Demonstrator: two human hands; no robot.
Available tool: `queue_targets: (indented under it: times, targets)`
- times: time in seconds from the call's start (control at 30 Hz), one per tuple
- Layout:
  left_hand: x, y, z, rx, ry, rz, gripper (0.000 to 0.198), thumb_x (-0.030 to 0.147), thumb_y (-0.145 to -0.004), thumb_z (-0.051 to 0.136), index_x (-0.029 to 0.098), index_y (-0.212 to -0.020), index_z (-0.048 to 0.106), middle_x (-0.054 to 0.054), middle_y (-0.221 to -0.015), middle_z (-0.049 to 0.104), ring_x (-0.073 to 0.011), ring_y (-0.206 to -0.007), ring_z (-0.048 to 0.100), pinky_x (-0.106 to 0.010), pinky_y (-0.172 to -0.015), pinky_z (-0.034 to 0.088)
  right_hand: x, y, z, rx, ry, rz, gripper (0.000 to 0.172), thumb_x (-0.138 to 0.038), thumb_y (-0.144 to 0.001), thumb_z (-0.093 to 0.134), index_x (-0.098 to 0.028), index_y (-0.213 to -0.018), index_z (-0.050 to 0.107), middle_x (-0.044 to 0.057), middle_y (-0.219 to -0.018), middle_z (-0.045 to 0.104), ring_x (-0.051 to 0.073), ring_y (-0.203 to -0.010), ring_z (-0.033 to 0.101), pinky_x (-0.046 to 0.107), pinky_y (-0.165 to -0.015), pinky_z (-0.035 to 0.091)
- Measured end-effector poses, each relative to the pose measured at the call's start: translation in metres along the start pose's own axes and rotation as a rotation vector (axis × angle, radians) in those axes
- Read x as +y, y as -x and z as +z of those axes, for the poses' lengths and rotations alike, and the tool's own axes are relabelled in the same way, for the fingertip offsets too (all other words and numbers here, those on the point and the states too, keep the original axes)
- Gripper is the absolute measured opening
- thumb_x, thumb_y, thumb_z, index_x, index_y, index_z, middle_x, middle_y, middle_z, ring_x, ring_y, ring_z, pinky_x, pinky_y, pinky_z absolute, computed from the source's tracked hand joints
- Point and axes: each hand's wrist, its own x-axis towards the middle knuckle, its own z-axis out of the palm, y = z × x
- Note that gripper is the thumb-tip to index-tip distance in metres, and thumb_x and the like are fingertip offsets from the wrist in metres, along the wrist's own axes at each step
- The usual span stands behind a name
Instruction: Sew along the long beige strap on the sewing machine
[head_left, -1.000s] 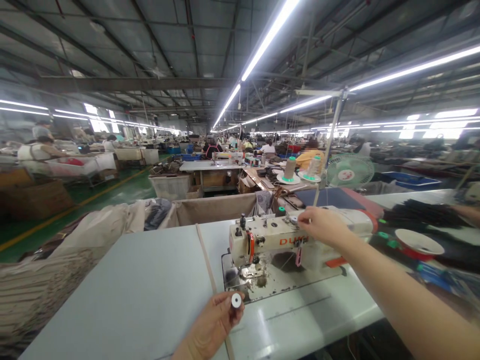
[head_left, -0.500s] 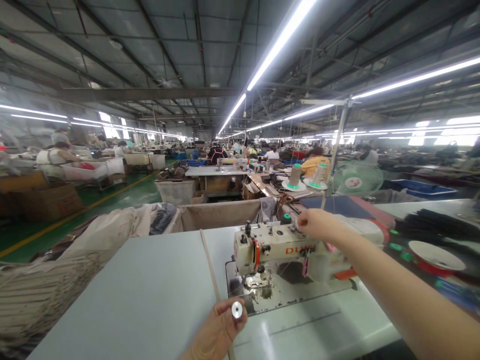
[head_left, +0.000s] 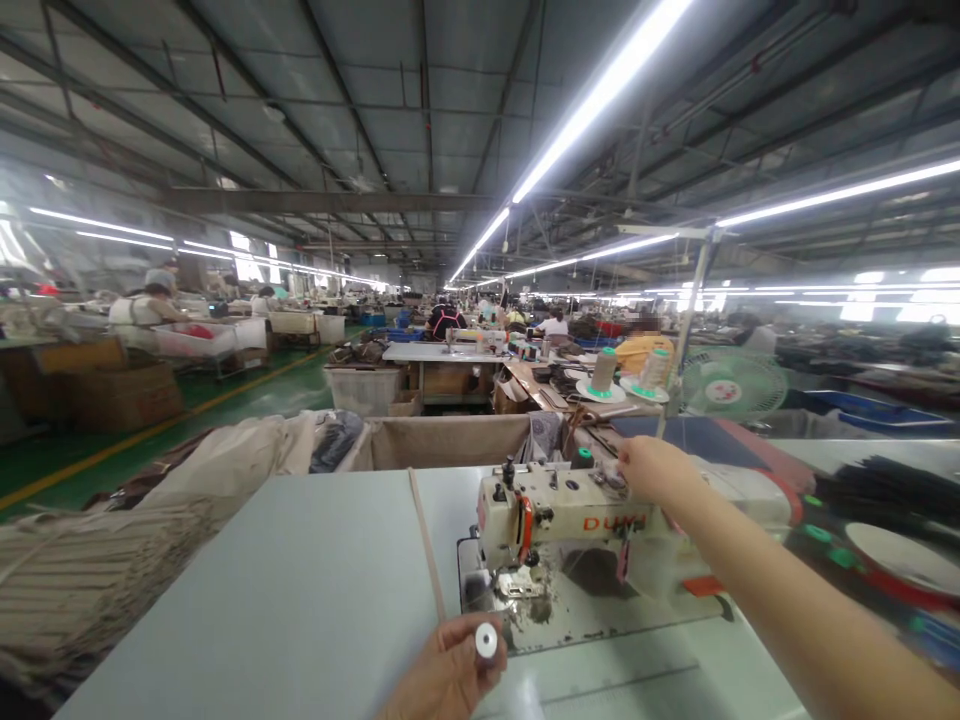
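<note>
My left hand is at the bottom edge, fingers curled round a small silver bobbin held end-on toward me. My right hand reaches out over the top of the cream sewing machine, its fingers closed near the thread guides on the machine's top. What those fingers pinch is too small to make out. Two thread cones stand on a stand behind the machine.
The machine sits on a pale grey table with a thin strip lying across it. A fabric bin lies behind, a green fan at right, a red-rimmed dish at far right. Other people work at distant tables.
The view has tilted upward and shifted, so machine and hands sit lower in frame. My right hand stays on the machine's top; my left hand still holds the bobbin.
</note>
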Motion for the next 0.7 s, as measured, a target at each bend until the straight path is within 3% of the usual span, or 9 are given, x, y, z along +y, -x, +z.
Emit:
queue_targets:
  times: [0.1, 0.2, 0.3, 0.37, 0.53, 0.6, 0.7]
  targets:
    - [-0.001, 0.002, 0.002, 0.009, -0.008, -0.015, 0.047, 0.034, -0.054, 0.101, 0.013, -0.091, 0.08, -0.009, -0.085, 0.076, -0.0164, -0.078, 0.07, -0.03, -0.083, 0.052, -0.001, 0.001, -0.001, -0.042, -0.001, -0.007, 0.019, -0.014, -0.082, 0.061, -0.018, -0.079, 0.079, 0.014, -0.089, 0.078, 0.028, -0.086, 0.074, 0.03, -0.07, 0.046]
    - [0.0, 0.001, 0.004, -0.025, -0.026, -0.013, 0.047, 0.033, -0.053, 0.102, 0.013, -0.089, 0.08, -0.009, -0.083, 0.075, -0.0158, -0.077, 0.07, -0.026, -0.077, 0.051, -0.002, 0.0, 0.001, -0.03, -0.034, -0.093, 0.02, -0.018, -0.088, 0.058, -0.022, -0.085, 0.078, 0.009, -0.096, 0.079, 0.022, -0.091, 0.072, 0.027, -0.072, 0.044]
    - [0.001, -0.002, 0.001, -0.085, -0.036, -0.006, 0.045, 0.032, -0.059, 0.1, 0.014, -0.095, 0.08, -0.012, -0.091, 0.077, -0.0189, -0.088, 0.071, -0.023, -0.073, 0.048, 0.0, -0.002, 0.005, 0.009, -0.018, -0.082, 0.027, -0.014, -0.092, 0.05, -0.017, -0.091, 0.077, 0.014, -0.105, 0.077, 0.024, -0.096, 0.071, 0.028, -0.073, 0.044]
    - [0.002, -0.004, -0.002, -0.122, -0.041, -0.026, 0.044, 0.034, -0.06, 0.099, 0.015, -0.095, 0.08, -0.012, -0.093, 0.077, -0.02, -0.09, 0.072, -0.023, -0.073, 0.048, 0.002, -0.002, 0.007, -0.005, 0.001, -0.054, 0.027, -0.01, -0.088, 0.051, -0.015, -0.087, 0.077, 0.017, -0.101, 0.077, 0.027, -0.091, 0.072, 0.03, -0.07, 0.044]
    - [0.006, -0.002, 0.004, -0.183, -0.054, -0.03, 0.04, 0.035, -0.065, 0.096, 0.016, -0.096, 0.081, -0.011, -0.088, 0.077, -0.0179, -0.084, 0.071, -0.023, -0.073, 0.047, 0.0, -0.004, 0.008, -0.026, -0.014, -0.11, 0.025, -0.017, -0.09, 0.053, -0.02, -0.085, 0.077, 0.009, -0.09, 0.078, 0.024, -0.088, 0.072, 0.028, -0.07, 0.044]
    - [0.008, 0.0, 0.009, -0.179, -0.038, -0.013, 0.039, 0.034, -0.066, 0.096, 0.017, -0.098, 0.081, -0.012, -0.092, 0.077, -0.0179, -0.089, 0.071, -0.024, -0.075, 0.047, 0.0, -0.005, 0.009, -0.007, -0.003, -0.093, 0.029, -0.017, -0.094, 0.049, -0.017, -0.091, 0.077, 0.013, -0.097, 0.078, 0.024, -0.092, 0.072, 0.029, -0.073, 0.045]
    - [0.009, 0.0, 0.011, -0.187, -0.017, -0.026, 0.04, 0.033, -0.064, 0.097, 0.016, -0.097, 0.081, -0.013, -0.095, 0.077, -0.0189, -0.092, 0.071, -0.024, -0.076, 0.047, 0.001, -0.004, 0.009, -0.019, 0.032, -0.038, 0.027, -0.01, -0.089, 0.051, -0.013, -0.088, 0.078, 0.019, -0.098, 0.078, 0.028, -0.092, 0.073, 0.031, -0.072, 0.046]
